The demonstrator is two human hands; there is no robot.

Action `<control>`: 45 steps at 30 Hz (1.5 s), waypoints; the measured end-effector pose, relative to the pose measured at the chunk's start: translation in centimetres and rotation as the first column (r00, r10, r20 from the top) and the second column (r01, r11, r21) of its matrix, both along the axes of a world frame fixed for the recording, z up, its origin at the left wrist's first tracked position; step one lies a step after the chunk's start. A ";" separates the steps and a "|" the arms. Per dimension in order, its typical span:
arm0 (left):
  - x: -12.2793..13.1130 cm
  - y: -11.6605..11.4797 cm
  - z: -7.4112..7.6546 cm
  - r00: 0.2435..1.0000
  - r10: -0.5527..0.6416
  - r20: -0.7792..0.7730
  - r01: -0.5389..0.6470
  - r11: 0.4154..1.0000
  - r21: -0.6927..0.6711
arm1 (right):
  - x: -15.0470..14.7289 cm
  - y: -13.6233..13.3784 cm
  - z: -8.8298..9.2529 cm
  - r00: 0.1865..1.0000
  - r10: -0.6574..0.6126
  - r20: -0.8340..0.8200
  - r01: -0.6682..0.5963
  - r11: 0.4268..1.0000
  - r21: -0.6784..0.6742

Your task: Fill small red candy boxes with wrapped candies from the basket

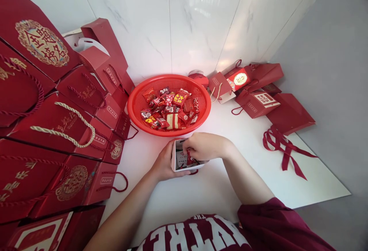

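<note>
My left hand [165, 164] is wrapped around a small gift box [173, 158] with a white inside, its open top facing me. My right hand [207, 146] reaches over the rim with fingertips inside, closed on a red candy packet [189, 157]. Other small wrapped pieces show below it, partly hidden by the fingers. A dark red cord handle [194, 172] sticks out at the box's near side. Just beyond the box stands a red plastic basket [132, 107] holding several wrapped candies [169, 107], mostly red.
Stacked red gift bags [66, 122] with rope handles line the left side. Smaller red boxes [253, 103] lie at the back right, near a loose dark red ribbon [283, 145]. A marbled wall [149, 24] stands behind the white table [230, 189].
</note>
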State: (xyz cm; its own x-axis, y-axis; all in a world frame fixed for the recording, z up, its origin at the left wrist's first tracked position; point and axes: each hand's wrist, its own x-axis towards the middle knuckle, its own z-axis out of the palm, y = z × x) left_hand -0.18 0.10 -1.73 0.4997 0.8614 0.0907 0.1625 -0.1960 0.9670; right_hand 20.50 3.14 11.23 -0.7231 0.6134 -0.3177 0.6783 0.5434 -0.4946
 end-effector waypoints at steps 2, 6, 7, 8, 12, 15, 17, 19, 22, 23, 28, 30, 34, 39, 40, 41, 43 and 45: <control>-0.1 0.0 0.1 0.999 -0.008 -0.050 0.011 0.998 0.060 | -0.2 0.0 -0.4 0.993 0.012 0.116 -0.015 0.999 0.029; -0.1 0.1 0.2 0.998 -0.013 -0.065 0.018 0.997 0.076 | -0.7 -0.1 -0.9 0.979 -0.064 0.194 0.039 0.991 0.129; -0.1 0.1 0.1 0.998 -0.015 -0.060 0.019 0.997 0.068 | -0.8 -0.2 -0.9 0.980 -0.091 0.179 0.063 0.986 0.156; -0.1 0.1 0.1 0.998 -0.018 -0.055 0.021 0.998 0.062 | -1.0 -0.3 -0.8 0.983 -0.111 0.147 0.084 0.981 0.175; -0.1 0.2 0.0 0.999 -0.014 -0.053 0.017 0.997 0.069 | -1.2 -0.8 -0.1 0.992 -0.122 -0.018 0.124 0.974 0.190; -0.1 0.2 0.2 0.998 -0.015 -0.053 0.019 0.997 0.077 | -1.1 -1.2 0.4 0.990 -0.135 0.038 0.121 0.962 0.245; 0.0 0.2 0.4 0.998 -0.018 -0.060 0.023 0.996 0.081 | -1.1 -1.3 0.4 0.982 -0.134 0.130 0.097 0.961 0.258; 0.0 0.2 0.5 0.997 -0.016 -0.069 0.022 0.996 0.090 | -1.2 -1.2 0.3 0.974 -0.122 0.189 0.073 0.966 0.248; 0.0 0.2 0.6 0.998 -0.018 -0.056 0.023 0.996 0.088 | -1.7 -1.2 0.1 0.959 -0.142 0.244 0.081 0.967 0.243; 0.0 0.2 0.6 0.999 -0.022 -0.049 0.026 0.996 0.082 | -1.9 -1.2 0.1 0.951 -0.155 0.266 0.090 0.967 0.240; 0.1 0.2 0.6 0.999 -0.038 -0.033 0.039 0.998 0.056 | -2.4 -1.4 0.1 0.931 -0.164 0.326 0.094 0.971 0.221; 0.1 0.2 0.7 0.999 -0.043 -0.030 0.045 0.998 0.048 | -2.4 -1.4 0.0 0.933 -0.147 0.327 0.080 0.975 0.209; 0.0 0.4 0.5 0.998 -0.045 -0.032 0.047 0.997 0.053 | -2.2 -1.1 -0.2 0.943 -0.111 0.313 0.055 0.982 0.182; -0.3 0.6 0.3 0.999 -0.041 -0.035 0.043 0.998 0.051 | -1.9 -0.8 -0.4 0.960 -0.120 0.255 0.067 0.977 0.204; -0.3 0.7 0.3 0.998 -0.042 -0.041 0.045 0.998 0.052 | -1.7 -0.8 -0.3 0.972 -0.113 0.207 0.071 0.977 0.201; -0.3 0.7 0.3 0.998 -0.043 -0.044 0.045 0.997 0.056 | -1.5 -0.8 -0.1 0.986 -0.100 0.135 0.073 0.979 0.191; -0.3 0.7 0.2 0.998 -0.042 -0.036 0.044 0.997 0.063 | -0.9 -0.8 0.5 0.996 -0.064 -0.067 0.074 0.985 0.158; -0.2 0.8 0.1 0.999 -0.044 -0.008 0.044 0.997 0.059 | -0.4 -0.9 1.2 0.966 -0.048 -0.255 0.087 0.985 0.146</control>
